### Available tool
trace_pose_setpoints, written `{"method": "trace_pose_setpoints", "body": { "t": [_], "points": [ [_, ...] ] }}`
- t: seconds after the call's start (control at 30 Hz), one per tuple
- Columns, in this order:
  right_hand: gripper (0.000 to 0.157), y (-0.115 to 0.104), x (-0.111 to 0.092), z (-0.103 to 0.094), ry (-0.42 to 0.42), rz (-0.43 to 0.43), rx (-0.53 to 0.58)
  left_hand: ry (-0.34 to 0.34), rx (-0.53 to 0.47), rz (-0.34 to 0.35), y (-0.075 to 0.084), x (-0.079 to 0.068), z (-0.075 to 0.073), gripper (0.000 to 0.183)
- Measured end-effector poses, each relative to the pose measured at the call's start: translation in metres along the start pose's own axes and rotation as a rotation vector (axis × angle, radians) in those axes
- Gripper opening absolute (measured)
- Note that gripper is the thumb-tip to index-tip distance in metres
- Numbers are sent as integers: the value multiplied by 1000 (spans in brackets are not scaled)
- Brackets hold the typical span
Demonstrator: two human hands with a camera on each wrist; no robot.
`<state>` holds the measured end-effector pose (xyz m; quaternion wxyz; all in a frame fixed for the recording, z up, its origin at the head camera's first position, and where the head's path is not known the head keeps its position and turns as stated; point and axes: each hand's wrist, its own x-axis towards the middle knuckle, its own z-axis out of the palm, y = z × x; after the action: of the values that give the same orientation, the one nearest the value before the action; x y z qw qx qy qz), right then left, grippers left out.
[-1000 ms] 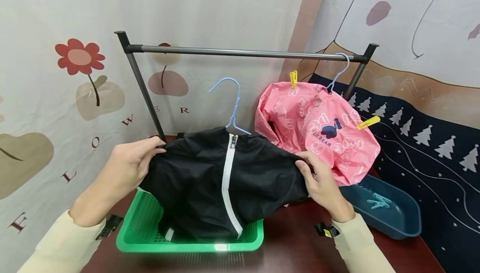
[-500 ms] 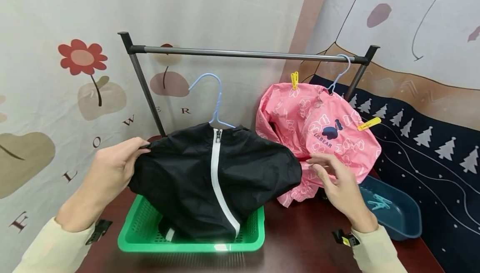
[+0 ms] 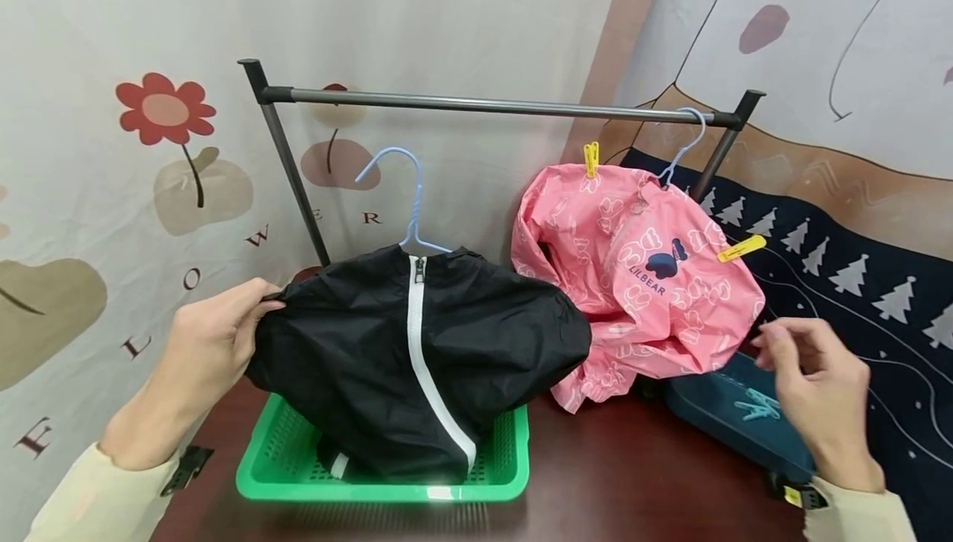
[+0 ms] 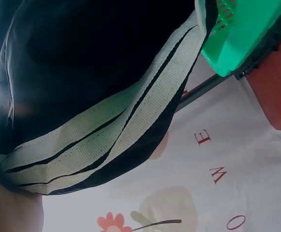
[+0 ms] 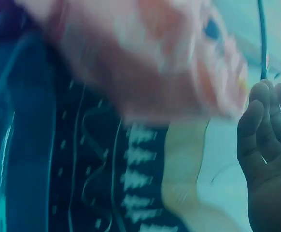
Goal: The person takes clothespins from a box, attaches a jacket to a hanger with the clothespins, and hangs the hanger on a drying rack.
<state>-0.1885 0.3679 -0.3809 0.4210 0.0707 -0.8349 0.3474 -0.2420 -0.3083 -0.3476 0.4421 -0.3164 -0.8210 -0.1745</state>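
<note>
My left hand (image 3: 212, 335) pinches the shoulder of a black jacket (image 3: 365, 352) with a white zip strip. In the left wrist view, pale tape (image 4: 145, 108) runs along the jacket's dark fabric. A light-blue hanger (image 3: 415, 203) rises from the collar, its hook below the rack's bar. The lower part of the jacket lies in a green basket (image 3: 298, 488). My right hand (image 3: 822, 385) holds nothing; its fingers (image 5: 261, 106) are loosely bent. It is over the right side of a dark blue tray (image 3: 715, 414), beside several teal clothespins (image 3: 758, 404).
A grey rack bar (image 3: 476, 103) spans the back. At its right end a pink jacket (image 3: 596, 269) hangs on another blue hanger (image 3: 688, 141), with a yellow clothespin (image 3: 591, 159) at each shoulder. Everything stands on a dark red table (image 3: 610, 476) before a printed curtain.
My right hand let go of the black jacket's shoulder and moved right, to the blue tray. My left hand shifted slightly left with the jacket, and the hanger's hook moved left with it.
</note>
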Motion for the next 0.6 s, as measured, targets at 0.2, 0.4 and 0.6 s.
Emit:
{"method": "trace_pose_setpoints", "body": {
  "t": [0.2,0.4,0.6],
  "points": [
    [15,38,0,-26,-104,168,-261,-4,1,-14,1,-4,-2,49],
    [21,82,5,-37,-598,175,-463,-5,0,-26,0,-6,-2,49],
    [31,111,6,-36,-1043,210,-442,-16,11,-25,0,-7,-1,49]
  ]
}}
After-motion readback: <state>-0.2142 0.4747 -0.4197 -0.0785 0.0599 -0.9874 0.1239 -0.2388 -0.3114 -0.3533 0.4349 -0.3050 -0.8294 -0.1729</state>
